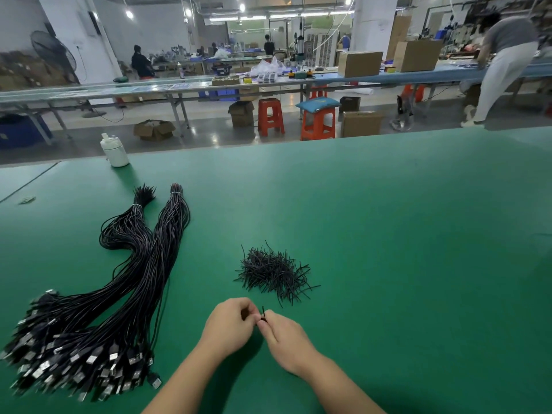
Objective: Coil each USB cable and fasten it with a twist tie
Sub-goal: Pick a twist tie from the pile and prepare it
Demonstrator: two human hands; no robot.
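Plenty of open green counter to the right and ahead of the hands, and its far edge runs past a white bottle at the upper left. The USB cables take up the left side: two big black bundles tied near the top, metal plugs fanned out toward the near-left corner. The twist tie pile sits mid-counter, just beyond the hands. The left hand and right hand meet fingertip to fingertip, both pinching one black twist tie; its end pokes up between them.
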